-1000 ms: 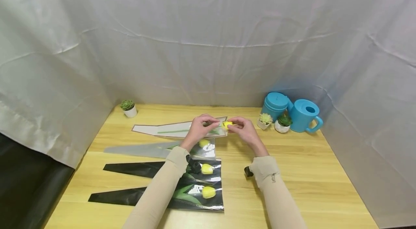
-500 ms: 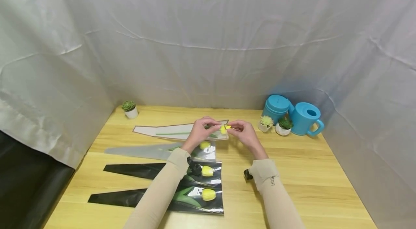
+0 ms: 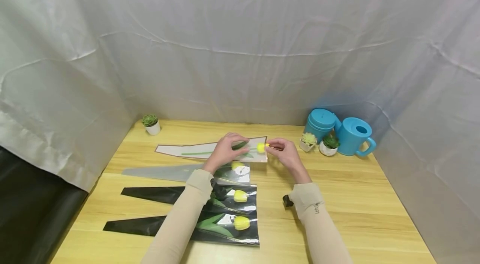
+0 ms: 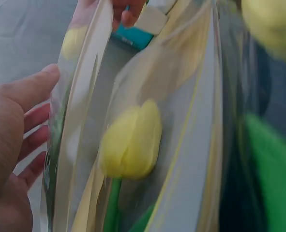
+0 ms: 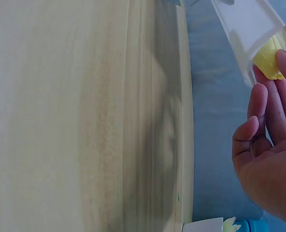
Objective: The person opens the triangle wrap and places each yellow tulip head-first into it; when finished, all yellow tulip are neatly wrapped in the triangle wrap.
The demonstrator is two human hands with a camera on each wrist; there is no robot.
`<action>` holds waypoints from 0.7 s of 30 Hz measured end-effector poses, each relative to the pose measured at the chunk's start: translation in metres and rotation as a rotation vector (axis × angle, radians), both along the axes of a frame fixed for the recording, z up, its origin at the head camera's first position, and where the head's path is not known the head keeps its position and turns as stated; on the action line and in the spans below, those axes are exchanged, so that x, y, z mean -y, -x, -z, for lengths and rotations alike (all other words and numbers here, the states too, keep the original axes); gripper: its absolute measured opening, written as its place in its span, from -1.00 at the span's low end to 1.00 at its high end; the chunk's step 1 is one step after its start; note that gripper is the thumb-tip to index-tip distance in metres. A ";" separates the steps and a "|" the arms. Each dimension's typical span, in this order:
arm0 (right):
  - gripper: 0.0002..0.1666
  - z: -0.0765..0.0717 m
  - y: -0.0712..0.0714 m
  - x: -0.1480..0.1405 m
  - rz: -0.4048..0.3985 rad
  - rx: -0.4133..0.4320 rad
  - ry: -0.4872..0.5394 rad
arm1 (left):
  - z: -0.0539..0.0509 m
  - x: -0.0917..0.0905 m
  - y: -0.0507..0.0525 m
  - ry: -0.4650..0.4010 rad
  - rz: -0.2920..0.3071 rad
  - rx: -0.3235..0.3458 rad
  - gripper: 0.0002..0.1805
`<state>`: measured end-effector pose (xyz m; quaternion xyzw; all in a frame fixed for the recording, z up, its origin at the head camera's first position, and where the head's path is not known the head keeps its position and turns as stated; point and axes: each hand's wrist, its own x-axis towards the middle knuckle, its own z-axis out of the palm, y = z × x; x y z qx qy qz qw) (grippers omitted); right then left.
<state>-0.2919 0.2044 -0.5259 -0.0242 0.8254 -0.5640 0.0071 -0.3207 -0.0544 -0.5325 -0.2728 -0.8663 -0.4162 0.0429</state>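
Note:
In the head view, the right hand (image 3: 286, 155) pinches the yellow head of a tulip (image 3: 262, 148) between thumb and fingers. The bloom lies inside the wide end of a white, brown-edged flower sleeve (image 3: 195, 150) with a clear front. Its green stem (image 3: 196, 153) runs left along the sleeve. The left hand (image 3: 225, 150) rests at the clear front, thumb and fingers spread apart around a green leaf (image 3: 240, 145). In the left wrist view, its fingertips (image 4: 48, 71) meet the sleeve's clear sheet. The right wrist view has the yellow petals (image 5: 267, 60) at the sleeve mouth.
Nearer on the wooden table lie a grey sleeve (image 3: 161, 172) and two black sleeves (image 3: 150, 193), each with a yellow tulip. A small potted succulent (image 3: 151, 125) stands back left. Two more pots, a blue lidded cup (image 3: 320, 122) and a blue watering can (image 3: 352, 135) stand back right.
The tulip head has straightened and now lies inside the sleeve mouth. The left thumb and fingers have spread from their pinch at the clear sheet, and that hand has shifted slightly left.

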 end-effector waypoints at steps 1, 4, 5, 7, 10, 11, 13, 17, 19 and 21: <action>-0.61 0.000 0.001 0.000 0.005 0.001 0.014 | 0.000 0.002 0.001 0.013 0.006 -0.004 -0.63; -0.62 0.000 0.001 -0.001 0.016 0.000 0.041 | 0.001 0.004 0.002 0.024 0.027 -0.005 -0.71; -0.63 0.000 0.002 -0.001 0.018 -0.002 0.045 | 0.002 0.004 0.002 0.019 0.029 -0.003 -0.73; -0.64 0.000 0.001 0.000 0.015 -0.003 0.051 | 0.003 0.003 0.002 -0.003 0.027 0.000 -0.75; -0.66 -0.001 0.000 0.001 0.009 0.003 0.064 | 0.004 0.001 0.002 -0.037 0.008 0.009 -0.77; -0.67 -0.001 0.000 0.002 0.010 0.007 0.069 | 0.004 0.001 0.002 -0.048 0.004 0.011 -0.78; -0.69 -0.002 -0.001 0.003 0.010 0.011 0.074 | 0.004 0.000 0.002 -0.067 -0.001 0.012 -0.79; -0.71 -0.001 -0.001 0.007 0.012 0.019 0.076 | 0.003 -0.001 0.000 -0.088 0.005 0.015 -0.78; -0.70 -0.001 -0.001 0.009 0.007 0.022 0.076 | 0.002 -0.001 0.000 -0.093 0.005 0.023 -0.77; -0.69 0.000 -0.001 0.011 0.003 0.025 0.080 | 0.002 -0.001 -0.001 -0.097 0.003 0.035 -0.76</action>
